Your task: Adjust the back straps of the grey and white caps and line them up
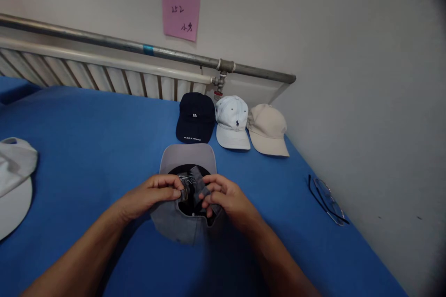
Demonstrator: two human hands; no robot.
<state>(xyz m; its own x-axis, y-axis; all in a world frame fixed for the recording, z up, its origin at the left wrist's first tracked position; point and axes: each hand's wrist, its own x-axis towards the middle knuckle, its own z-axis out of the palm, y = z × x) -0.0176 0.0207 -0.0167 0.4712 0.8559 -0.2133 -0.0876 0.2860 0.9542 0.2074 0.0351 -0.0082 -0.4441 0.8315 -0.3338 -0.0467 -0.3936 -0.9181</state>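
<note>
A grey baseball cap (174,222) lies on the blue cloth in front of me, its brim pointing away and its back opening toward me. My left hand (156,193) pinches the buckle end of the cap's back strap between thumb and fingers. In my right hand (225,195) is the other strap (198,178), whose loose end sticks up over the dark inside of the cap. The two strap ends are apart. Part of the cap's right side is hidden behind my right hand.
Along the back stand a navy cap (195,118), a white cap (232,123) and a beige cap (268,130). Another white cap (16,181) lies at the left edge. Eyeglasses (327,200) rest near the right wall. Behind are a radiator (104,72) and a pipe (188,58).
</note>
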